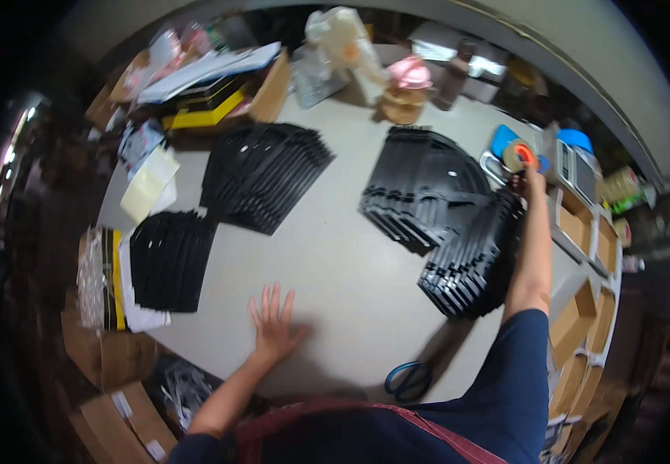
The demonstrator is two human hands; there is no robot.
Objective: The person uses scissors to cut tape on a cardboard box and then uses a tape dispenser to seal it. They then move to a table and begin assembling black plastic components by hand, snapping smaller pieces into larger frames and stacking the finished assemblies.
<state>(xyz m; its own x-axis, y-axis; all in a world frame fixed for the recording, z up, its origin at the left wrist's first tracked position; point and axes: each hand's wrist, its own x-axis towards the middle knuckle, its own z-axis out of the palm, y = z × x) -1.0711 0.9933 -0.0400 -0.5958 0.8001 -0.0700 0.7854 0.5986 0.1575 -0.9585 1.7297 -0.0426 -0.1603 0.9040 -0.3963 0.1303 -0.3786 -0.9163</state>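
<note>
My left hand [275, 323] lies flat on the pale table [335, 255] near its front edge, fingers spread, holding nothing. My right arm stretches far to the right, and my right hand [532, 179] grips a tape dispenser [519, 155] with an orange-red core beside a blue object. Fanned stacks of flat black sheets lie around: one at the left [169, 259], one at the upper middle [261, 174], and a large one at the right [435, 205] running under my right forearm.
Blue-handled scissors [407, 379] lie at the table's front edge. A pink object [408, 76], plastic bags and a yellow-edged box [211, 108] crowd the far side. Brown cardboard boxes [582, 309] stand at the right, more cartons [115, 417] at the lower left.
</note>
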